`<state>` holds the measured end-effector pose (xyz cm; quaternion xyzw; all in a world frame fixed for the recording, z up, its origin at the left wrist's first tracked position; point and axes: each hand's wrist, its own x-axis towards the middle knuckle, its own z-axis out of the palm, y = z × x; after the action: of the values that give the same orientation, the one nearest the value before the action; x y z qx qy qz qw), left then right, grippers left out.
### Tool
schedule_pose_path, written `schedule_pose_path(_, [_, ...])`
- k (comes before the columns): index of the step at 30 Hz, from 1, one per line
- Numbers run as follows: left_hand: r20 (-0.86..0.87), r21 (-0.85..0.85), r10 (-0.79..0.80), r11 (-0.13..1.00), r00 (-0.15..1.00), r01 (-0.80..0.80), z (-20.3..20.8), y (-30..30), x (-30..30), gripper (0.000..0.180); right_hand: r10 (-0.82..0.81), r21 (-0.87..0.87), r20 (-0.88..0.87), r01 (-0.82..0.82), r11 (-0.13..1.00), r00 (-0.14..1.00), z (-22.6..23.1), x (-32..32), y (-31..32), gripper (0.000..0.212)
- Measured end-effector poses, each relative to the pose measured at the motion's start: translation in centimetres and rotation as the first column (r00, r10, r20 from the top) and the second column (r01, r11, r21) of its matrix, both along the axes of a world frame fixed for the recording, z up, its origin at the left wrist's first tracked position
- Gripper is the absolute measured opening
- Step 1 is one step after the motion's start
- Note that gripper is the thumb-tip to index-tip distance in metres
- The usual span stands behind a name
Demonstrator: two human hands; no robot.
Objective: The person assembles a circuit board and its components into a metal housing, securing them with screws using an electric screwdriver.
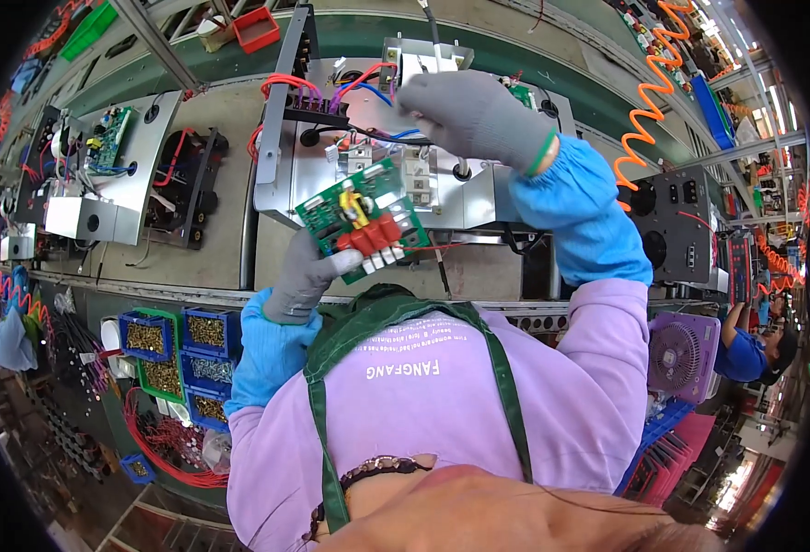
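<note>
My gloved left hand grips a green circuit board by its lower left edge, thumb on top. The board is tilted and carries red blocks, a yellow-wound part and white connectors. Beyond it lies an open metal chassis with red, purple and blue wires and pale terminal blocks. Over the chassis, my gloved right hand has its fingers curled beside the wires. Its fingertips are blurred, and what they hold is hidden. A dark cable with a pale lower end comes down behind that hand.
Another partly built chassis stands at left on the bench. Blue bins of small metal parts sit below the bench edge at left. An orange coiled hose hangs at right, near a black panel and a purple fan.
</note>
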<state>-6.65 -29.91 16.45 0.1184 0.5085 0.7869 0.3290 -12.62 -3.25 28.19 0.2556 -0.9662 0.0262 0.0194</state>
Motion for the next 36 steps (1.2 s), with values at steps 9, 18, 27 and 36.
schedule_pose_path(9, [0.014,-0.080,0.162,0.984,0.987,-0.161,-2.0,-0.1,0.1,0.060,-0.028,0.363,0.036,0.013,0.932,0.999,-4.5,-0.5,0.6,0.021])
schedule_pose_path(18, [0.065,-0.008,0.193,0.981,0.979,-0.193,-2.4,0.2,-0.1,0.065,-0.134,0.162,-0.339,0.198,0.967,0.931,-5.2,-0.7,2.1,0.012])
schedule_pose_path(27, [0.100,-0.054,0.179,0.983,0.979,-0.174,-1.8,0.4,-0.2,0.059,-0.027,0.374,-0.110,0.067,0.925,0.994,-6.9,-1.2,0.8,0.013])
schedule_pose_path(36, [-0.033,-0.066,0.147,0.987,0.989,-0.149,-1.2,0.2,-0.4,0.057,-0.018,0.146,0.000,0.018,0.989,1.000,-4.9,0.0,2.0,0.024])
